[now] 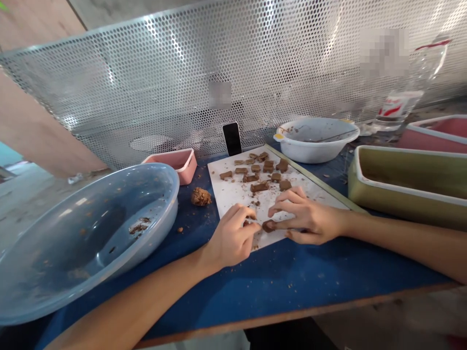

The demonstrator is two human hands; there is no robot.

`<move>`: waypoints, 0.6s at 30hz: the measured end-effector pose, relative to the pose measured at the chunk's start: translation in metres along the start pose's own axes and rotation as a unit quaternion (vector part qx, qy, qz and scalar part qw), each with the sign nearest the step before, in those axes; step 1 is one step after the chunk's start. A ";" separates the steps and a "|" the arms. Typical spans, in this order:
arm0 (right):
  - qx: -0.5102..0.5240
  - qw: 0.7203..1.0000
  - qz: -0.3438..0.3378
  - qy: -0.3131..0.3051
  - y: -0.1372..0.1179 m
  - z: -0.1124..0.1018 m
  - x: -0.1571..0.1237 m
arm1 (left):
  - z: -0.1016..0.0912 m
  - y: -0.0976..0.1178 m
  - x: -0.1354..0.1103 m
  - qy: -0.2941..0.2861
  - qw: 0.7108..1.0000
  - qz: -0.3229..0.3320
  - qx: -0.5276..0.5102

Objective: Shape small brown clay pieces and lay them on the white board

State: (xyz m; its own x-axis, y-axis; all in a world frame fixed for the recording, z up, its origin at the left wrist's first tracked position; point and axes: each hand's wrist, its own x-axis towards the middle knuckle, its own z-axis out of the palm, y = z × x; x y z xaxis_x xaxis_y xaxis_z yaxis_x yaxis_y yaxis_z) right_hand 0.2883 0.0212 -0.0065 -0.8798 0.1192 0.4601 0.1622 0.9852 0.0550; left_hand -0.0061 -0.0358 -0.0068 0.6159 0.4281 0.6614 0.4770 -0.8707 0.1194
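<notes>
A white board [233, 192] lies on the blue table [255, 282] with several small brown clay pieces [260, 172] in rows at its far end. My left hand [233, 238] rests at the board's near edge, fingers curled and pinched on a small brown bit. My right hand [306, 216] lies just right of it, fingers bent, fingertips pressing a small brown lump [269, 225] on the board. A rough ball of brown clay [200, 196] sits on the table left of the board.
A large blue basin [87, 233] with crumbs fills the left. A pink tray [175, 163], a black phone [232, 138], a white bowl [315, 138], an olive tray [404, 182] and a perforated metal screen [219, 73] stand behind.
</notes>
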 end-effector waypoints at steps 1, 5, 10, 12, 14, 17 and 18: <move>-0.003 1.000 -0.003 -0.007 0.000 0.001 0.001 | 0.000 0.000 0.000 0.002 1.000 0.000 -0.002; -0.018 1.000 0.014 0.018 -0.002 0.002 0.001 | 0.000 0.001 0.001 0.002 1.000 -0.006 0.001; -0.016 1.000 -0.002 -0.008 -0.001 0.001 0.001 | 0.001 0.001 0.002 0.007 1.000 -0.015 -0.010; -0.024 1.000 0.014 0.008 -0.001 0.001 0.002 | 0.001 0.000 0.001 0.007 1.000 -0.019 -0.016; -0.011 1.000 0.009 0.001 -0.001 0.001 0.002 | 0.002 0.000 0.001 0.005 1.000 -0.021 -0.019; -0.015 1.000 0.006 -0.020 -0.002 0.000 0.002 | 0.001 0.000 0.002 0.009 1.000 -0.021 -0.020; -0.025 0.999 0.016 -0.013 -0.002 0.000 0.002 | 0.001 0.000 0.002 0.009 0.999 -0.024 -0.021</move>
State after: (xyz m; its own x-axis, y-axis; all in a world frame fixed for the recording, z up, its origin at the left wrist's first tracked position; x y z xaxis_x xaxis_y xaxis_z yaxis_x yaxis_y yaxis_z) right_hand 0.2857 0.0191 -0.0057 -0.8856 0.1538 0.4383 0.2112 0.9737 0.0851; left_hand -0.0046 -0.0346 -0.0062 0.5817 0.4651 0.6673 0.4780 -0.8593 0.1821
